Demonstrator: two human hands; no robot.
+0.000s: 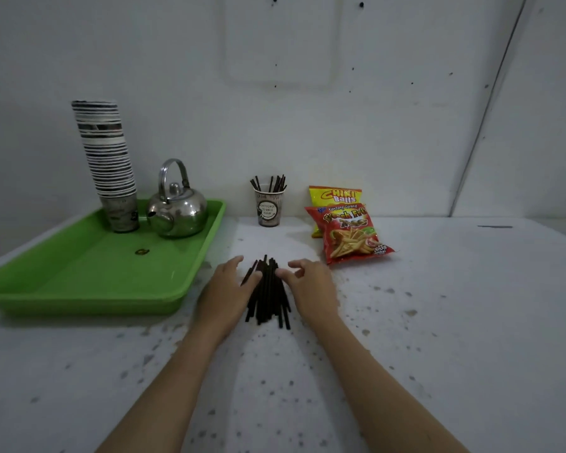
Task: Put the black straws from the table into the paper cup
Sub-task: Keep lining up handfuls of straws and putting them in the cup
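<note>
A pile of several black straws (268, 295) lies on the white table (438, 305) in the middle of the view. My left hand (224, 292) rests against the pile's left side, fingers fairly straight, thumb touching the straws. My right hand (311, 286) sits against the pile's right side with loosely bent fingers and its thumb on the straws. Neither hand has lifted anything. Behind the pile, near the wall, stands a printed paper cup (268, 209) with several black straws upright inside it.
A green tray (79, 289) at the left holds a tall stack of paper cups (107, 158) and a metal kettle (177, 209). Two snack bags (347, 230) lie to the right of the cup. The table is speckled with dark spots.
</note>
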